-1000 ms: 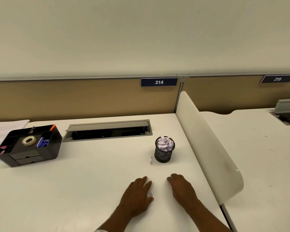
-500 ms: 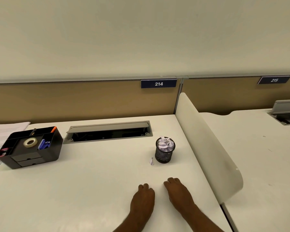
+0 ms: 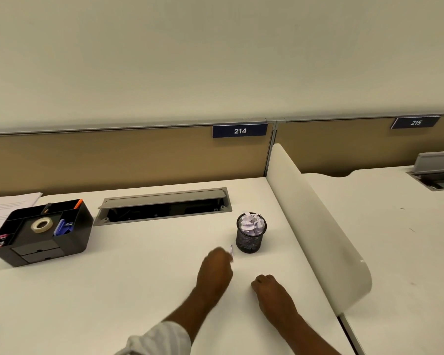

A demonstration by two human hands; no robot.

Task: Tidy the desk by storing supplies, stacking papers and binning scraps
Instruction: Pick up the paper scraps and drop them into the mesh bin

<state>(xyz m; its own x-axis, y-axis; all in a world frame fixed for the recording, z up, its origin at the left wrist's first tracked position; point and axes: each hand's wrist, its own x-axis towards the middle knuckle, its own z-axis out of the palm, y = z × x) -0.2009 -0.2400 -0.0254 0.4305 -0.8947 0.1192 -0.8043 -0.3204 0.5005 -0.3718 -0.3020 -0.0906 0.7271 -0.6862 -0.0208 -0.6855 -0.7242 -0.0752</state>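
A black mesh cup (image 3: 250,239) full of crumpled paper scraps stands on the white desk (image 3: 139,278). Just left of its base lies a small white paper scrap (image 3: 231,249). My left hand (image 3: 215,267) is stretched forward with its fingertips at that scrap; motion blur hides whether it grips it. My right hand (image 3: 269,290) rests palm down on the desk, nearer to me than the cup, holding nothing. At the far left, a black desk organizer (image 3: 44,231) holds a tape roll (image 3: 41,224), a blue clip and pens. A stack of papers (image 3: 8,208) lies behind it.
An open grey cable hatch (image 3: 164,204) is sunk into the desk behind the cup. A cream divider panel (image 3: 315,226) runs along the desk's right side, with a neighbouring desk (image 3: 395,239) beyond it. A tan partition (image 3: 113,157) closes the back.
My left hand has moved forward and slightly right, from beside the right hand up to the small scrap next to the cup. The right hand has stayed put.
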